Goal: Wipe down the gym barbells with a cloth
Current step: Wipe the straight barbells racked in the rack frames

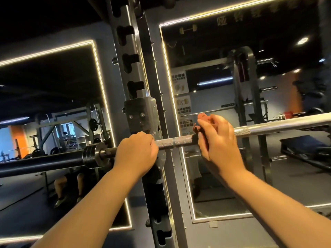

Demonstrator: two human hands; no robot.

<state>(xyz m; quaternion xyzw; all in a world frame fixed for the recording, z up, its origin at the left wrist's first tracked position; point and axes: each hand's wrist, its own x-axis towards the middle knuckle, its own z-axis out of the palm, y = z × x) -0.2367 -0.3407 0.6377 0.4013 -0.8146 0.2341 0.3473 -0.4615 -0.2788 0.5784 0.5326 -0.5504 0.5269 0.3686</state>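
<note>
A steel barbell (176,141) lies across the rack, running from a dark sleeve (44,162) at the left to bright chrome at the right. My left hand (137,153) grips the bar just inside the collar, in front of the rack upright. My right hand (217,138) is wrapped over the knurled shaft further right and holds a reddish-brown cloth (203,119) against the bar. Only small bits of the cloth show above and beside my fingers.
The dark rack upright (132,68) with its J-hook block (141,115) stands just behind my left hand. Two mirrors framed by light strips (168,86) cover the wall and reflect racks, plates and a bench (304,144).
</note>
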